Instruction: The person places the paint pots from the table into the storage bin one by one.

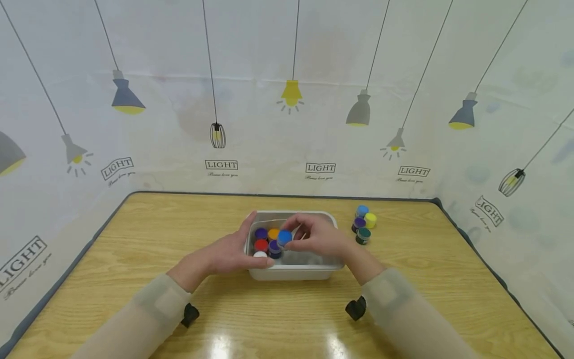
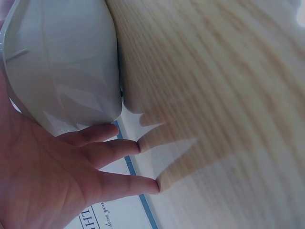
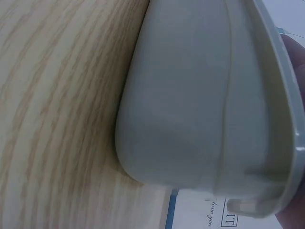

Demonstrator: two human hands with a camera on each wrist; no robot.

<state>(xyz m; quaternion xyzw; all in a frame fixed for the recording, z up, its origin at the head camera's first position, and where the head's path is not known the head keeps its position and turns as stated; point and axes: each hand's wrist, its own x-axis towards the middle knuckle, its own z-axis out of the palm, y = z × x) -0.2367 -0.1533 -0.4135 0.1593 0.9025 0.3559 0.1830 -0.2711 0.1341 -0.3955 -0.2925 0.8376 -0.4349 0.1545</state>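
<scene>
A grey-white plastic bin (image 1: pixel 296 273) stands on the table with small lidded paint pots grouped in its left half. Over them, my right hand (image 1: pixel 318 237) pinches a blue-lidded paint pot (image 1: pixel 284 238) between thumb and fingers. Beneath and beside it are purple (image 1: pixel 261 233), orange (image 1: pixel 273 234), red (image 1: pixel 261 245), dark blue (image 1: pixel 275 249) and white (image 1: pixel 260 254) lids. My left hand (image 1: pixel 228 252) rests against the bin's left end, thumb over the near rim. In the left wrist view its fingers (image 2: pixel 121 186) are straight and spread, their tips at the tabletop.
Right of the bin, a group of paint pots stands on the wooden table (image 1: pixel 148 224): light blue (image 1: pixel 362 211), yellow (image 1: pixel 370 220), purple (image 1: pixel 358 224) and dark green (image 1: pixel 363 236). A lamp-patterned cloth backdrop (image 1: pixel 260 134) borders the table's back and sides.
</scene>
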